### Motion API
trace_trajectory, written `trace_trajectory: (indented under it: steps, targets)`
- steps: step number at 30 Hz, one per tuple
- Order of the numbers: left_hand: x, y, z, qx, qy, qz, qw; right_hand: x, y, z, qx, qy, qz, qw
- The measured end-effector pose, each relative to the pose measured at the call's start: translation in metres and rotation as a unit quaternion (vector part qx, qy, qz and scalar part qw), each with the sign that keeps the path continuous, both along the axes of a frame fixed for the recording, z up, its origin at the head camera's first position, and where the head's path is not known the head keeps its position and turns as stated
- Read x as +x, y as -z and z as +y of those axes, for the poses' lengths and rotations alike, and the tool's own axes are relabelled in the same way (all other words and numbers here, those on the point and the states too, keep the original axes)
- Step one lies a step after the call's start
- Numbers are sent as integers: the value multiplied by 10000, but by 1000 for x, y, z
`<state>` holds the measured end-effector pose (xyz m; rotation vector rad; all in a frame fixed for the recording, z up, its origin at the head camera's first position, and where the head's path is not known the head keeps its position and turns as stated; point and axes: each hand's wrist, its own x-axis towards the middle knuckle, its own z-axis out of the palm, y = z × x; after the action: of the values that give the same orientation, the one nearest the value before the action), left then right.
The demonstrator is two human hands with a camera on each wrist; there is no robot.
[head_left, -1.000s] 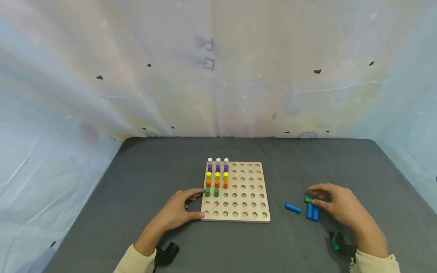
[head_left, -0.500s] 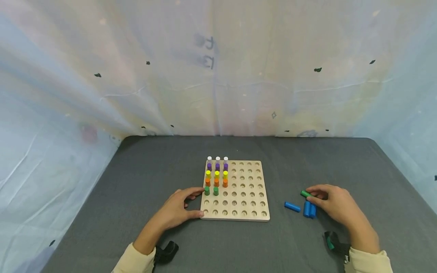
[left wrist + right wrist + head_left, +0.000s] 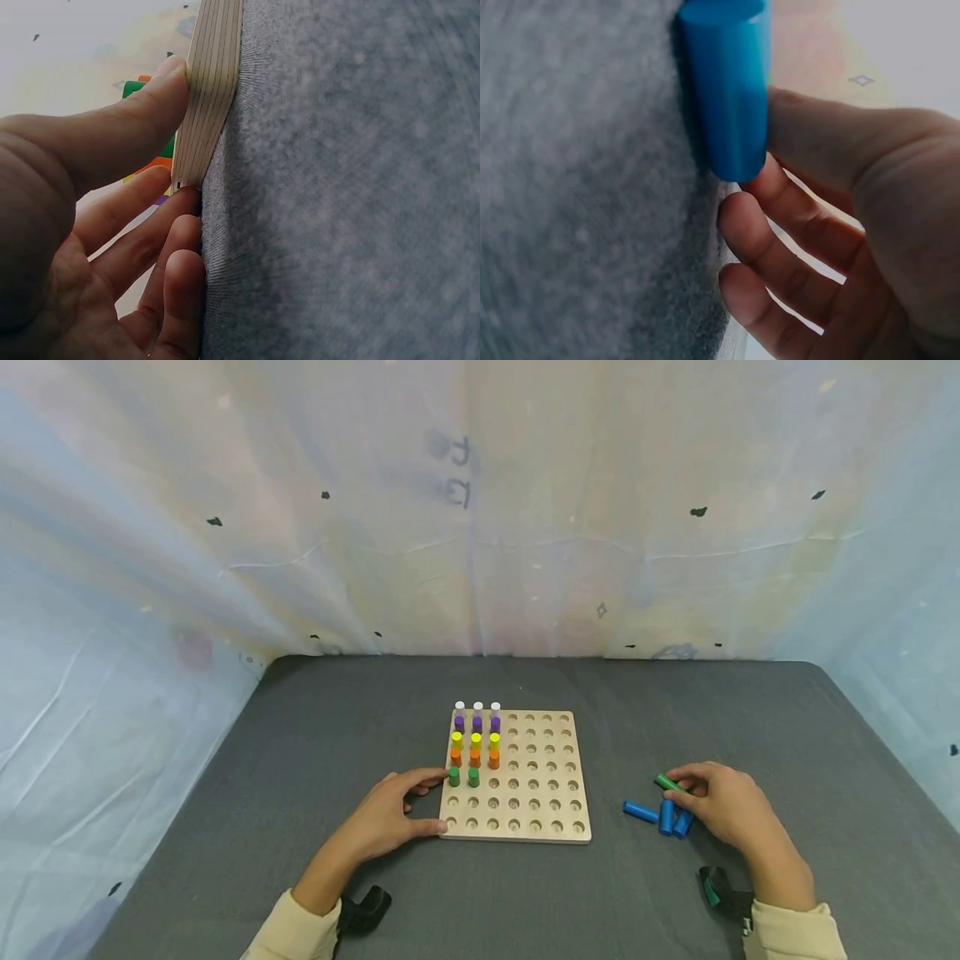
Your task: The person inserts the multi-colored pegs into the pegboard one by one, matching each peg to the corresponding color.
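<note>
The square wooden pegboard [image 3: 536,827] lies on the dark grey cloth, with coloured pegs standing upright in its left columns. My left hand [image 3: 386,814] rests against the board's left edge, thumb near the front corner and index finger beside a green peg [image 3: 453,777]. In the left wrist view, the thumb [image 3: 142,120] and fingertips touch the board's layered side [image 3: 214,60]. To the right of the board, my right hand [image 3: 723,802] pinches another green peg [image 3: 667,782] between thumb and index finger, low over the cloth. A blue peg [image 3: 731,90] hides most of that grip in the right wrist view.
Blue pegs lie loose on the cloth: one at the left [image 3: 640,812], one in the middle [image 3: 666,817] and one beside my right thumb [image 3: 682,823]. White, purple, yellow and orange pegs fill rows at the board's back left. A pale curtain [image 3: 555,527] hangs behind the table.
My right hand has closed on the green peg and shifted it slightly left. The two blue pegs near it have moved left and spread apart. The left hand stays at the board's edge.
</note>
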<state>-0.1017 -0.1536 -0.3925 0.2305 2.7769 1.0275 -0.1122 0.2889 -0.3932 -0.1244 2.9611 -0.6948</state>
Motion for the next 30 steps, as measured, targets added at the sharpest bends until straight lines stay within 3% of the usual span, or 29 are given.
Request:
trace_trajectory:
  steps: [30]
  targets:
    - [0,0,1,-105,-68,-68,9999,3,-7,-4,-60,93,865,9962]
